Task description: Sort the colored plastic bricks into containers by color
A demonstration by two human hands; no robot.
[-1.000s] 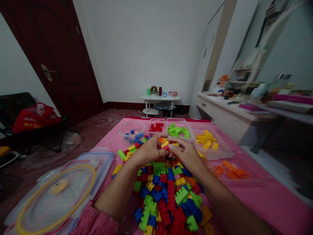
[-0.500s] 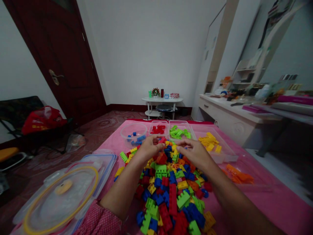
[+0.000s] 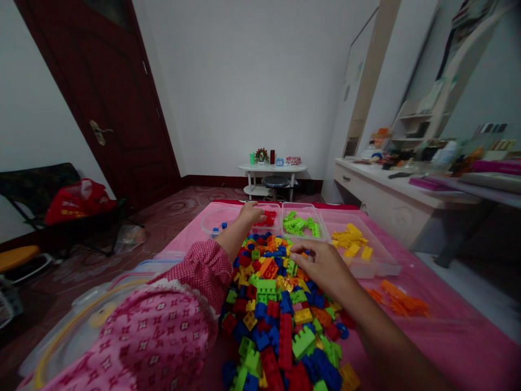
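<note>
Arm point(image 3: 234, 238) outstretched, left hand point(image 3: 251, 213) beside red bricks point(image 3: 269, 218)

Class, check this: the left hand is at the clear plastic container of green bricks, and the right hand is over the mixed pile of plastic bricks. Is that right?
Not quite: the head view shows the left hand at the clear plastic container of red bricks, not green. The right hand is over the mixed pile of plastic bricks, as stated.
</note>
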